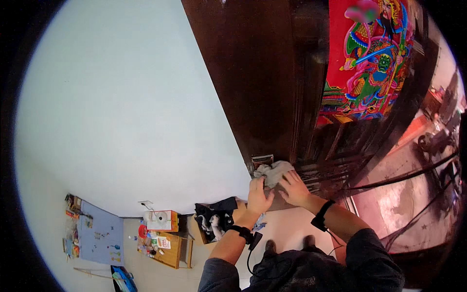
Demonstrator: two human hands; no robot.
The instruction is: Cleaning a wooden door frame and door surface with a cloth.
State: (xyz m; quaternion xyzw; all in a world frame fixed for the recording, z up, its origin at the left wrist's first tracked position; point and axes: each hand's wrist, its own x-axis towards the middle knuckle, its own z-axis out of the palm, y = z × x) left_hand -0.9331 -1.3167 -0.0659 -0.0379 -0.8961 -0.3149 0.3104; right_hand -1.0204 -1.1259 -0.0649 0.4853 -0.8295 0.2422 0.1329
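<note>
A crumpled light grey cloth (276, 171) lies against the lower part of a dark brown panelled door (253, 78), just under a small metal plate (262, 159). At the cloth's lower left edge, my left hand (260, 195) has its fingers curled on the fabric, its thumb standing apart. My right hand (295, 189) touches the cloth's right side with fingers spread and stretched out. Dark bands circle both wrists, with thin cables running from them. Folds of cloth hide some of the left fingertips.
A colourful red print (372, 63) hangs higher on the door. By the pale wall (131, 107) stand a cardboard box (198, 228) of dark clothes and a small wooden table (171, 250) with bottles. Dark cables (408, 182) cross at right. My shoes (271, 246) are on the tiled floor.
</note>
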